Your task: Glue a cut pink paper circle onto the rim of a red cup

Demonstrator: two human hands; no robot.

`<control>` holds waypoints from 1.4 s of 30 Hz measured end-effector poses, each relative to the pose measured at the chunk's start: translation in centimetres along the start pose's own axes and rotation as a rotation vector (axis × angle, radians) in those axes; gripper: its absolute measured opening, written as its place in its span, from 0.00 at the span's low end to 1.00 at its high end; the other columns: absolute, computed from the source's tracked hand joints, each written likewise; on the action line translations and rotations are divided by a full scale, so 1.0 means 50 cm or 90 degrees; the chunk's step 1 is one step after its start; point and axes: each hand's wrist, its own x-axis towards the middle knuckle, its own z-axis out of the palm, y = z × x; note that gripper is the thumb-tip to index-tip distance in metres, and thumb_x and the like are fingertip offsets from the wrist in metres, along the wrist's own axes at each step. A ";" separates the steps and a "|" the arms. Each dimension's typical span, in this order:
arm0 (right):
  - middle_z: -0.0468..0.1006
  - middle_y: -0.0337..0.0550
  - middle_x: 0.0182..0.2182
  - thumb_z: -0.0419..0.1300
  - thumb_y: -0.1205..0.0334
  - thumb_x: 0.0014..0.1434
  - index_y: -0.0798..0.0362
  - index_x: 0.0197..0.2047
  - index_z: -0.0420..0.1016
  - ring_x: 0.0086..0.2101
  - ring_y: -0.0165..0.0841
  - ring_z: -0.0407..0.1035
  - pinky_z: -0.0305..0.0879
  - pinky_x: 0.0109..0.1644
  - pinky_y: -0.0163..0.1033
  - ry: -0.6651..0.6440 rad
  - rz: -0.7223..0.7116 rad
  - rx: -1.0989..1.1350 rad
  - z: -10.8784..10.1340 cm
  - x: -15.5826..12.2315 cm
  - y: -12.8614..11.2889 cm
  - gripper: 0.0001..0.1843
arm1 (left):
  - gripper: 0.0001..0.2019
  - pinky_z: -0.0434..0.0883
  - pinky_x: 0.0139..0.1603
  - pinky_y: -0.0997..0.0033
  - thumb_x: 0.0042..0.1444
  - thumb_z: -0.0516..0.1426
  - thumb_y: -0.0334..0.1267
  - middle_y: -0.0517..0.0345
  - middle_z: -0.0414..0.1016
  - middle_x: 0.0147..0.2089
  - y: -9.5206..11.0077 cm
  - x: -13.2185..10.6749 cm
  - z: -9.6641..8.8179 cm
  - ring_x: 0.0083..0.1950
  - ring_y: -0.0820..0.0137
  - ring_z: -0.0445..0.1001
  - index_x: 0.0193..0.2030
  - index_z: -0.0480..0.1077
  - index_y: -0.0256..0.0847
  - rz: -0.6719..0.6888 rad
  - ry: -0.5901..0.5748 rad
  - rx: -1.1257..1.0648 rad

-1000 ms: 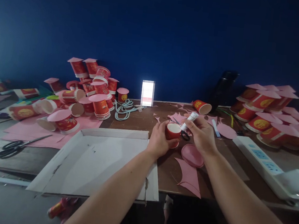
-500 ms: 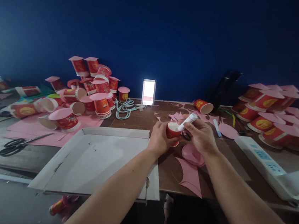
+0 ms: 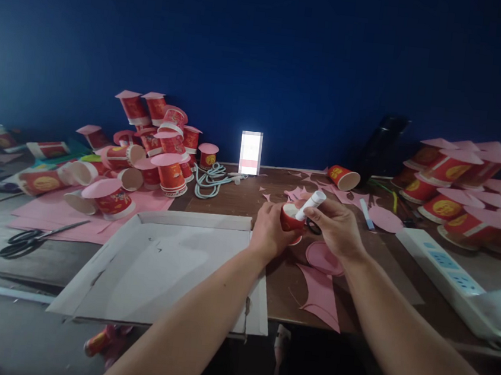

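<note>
The left hand (image 3: 268,231) is clamped around a small red cup (image 3: 290,220), held upright just above the desk (image 3: 231,200) at its middle. The right hand (image 3: 338,228) is closed on a white glue stick (image 3: 310,204), whose tip is tilted down onto the cup's rim. How much of the rim is coated cannot be told. Just near of the right hand a pink disc (image 3: 324,258) lies flat and loose on the desk, and nearer again lies a pink offcut (image 3: 321,299). A flat cardboard tray (image 3: 165,268) sits left of the hands. Judging by the rest, much is done: a heap of cups (image 3: 156,148) at far left and a row of cups (image 3: 453,173) at far right mostly carry pink discs on top. Some remain bare, such as a cup on its side (image 3: 343,177) beyond the hands, with pink scraps around it.
</note>
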 end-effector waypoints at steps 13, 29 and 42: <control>0.82 0.42 0.40 0.68 0.52 0.51 0.46 0.45 0.80 0.40 0.38 0.76 0.75 0.41 0.43 -0.015 -0.041 0.020 0.000 0.007 0.011 0.18 | 0.26 0.66 0.52 0.61 0.42 0.67 0.45 0.51 0.66 0.47 -0.007 0.001 0.008 0.51 0.62 0.67 0.49 0.68 0.41 0.038 -0.002 -0.010; 0.82 0.42 0.39 0.68 0.52 0.51 0.47 0.43 0.80 0.44 0.40 0.76 0.72 0.51 0.48 -0.032 -0.053 0.014 0.006 0.008 0.007 0.16 | 0.26 0.66 0.53 0.60 0.42 0.67 0.43 0.51 0.66 0.47 -0.009 0.001 0.011 0.50 0.62 0.67 0.48 0.68 0.40 0.037 -0.031 -0.023; 0.81 0.41 0.43 0.65 0.51 0.54 0.45 0.47 0.78 0.45 0.39 0.75 0.71 0.53 0.48 0.005 -0.052 0.067 -0.003 0.020 0.023 0.18 | 0.32 0.65 0.55 0.61 0.42 0.67 0.44 0.50 0.65 0.48 -0.006 0.001 0.009 0.52 0.61 0.66 0.55 0.67 0.41 0.034 -0.065 -0.037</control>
